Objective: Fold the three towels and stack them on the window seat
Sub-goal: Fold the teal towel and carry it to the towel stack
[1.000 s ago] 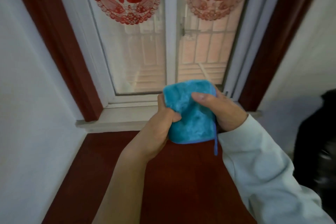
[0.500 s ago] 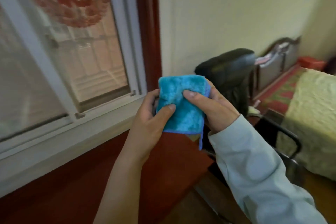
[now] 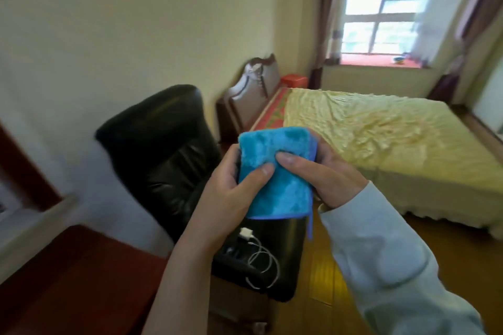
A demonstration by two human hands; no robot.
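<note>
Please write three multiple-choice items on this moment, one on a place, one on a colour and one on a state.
1. Where does the white cable lie?
A. on the bed
B. on the seat of the black chair
C. on the floor

2. What colour is the towel in the hands?
A. red
B. yellow
C. blue

3. How is the towel held?
A. folded, gripped by both hands
B. spread flat on the bed
C. hanging from one hand

Answers: 1 B, the white cable lies coiled on the black chair, not on the bed. 2 C, the towel is bright blue. 3 A, it is a compact folded pad with the left hand and the right hand each pressing a thumb on it.
</note>
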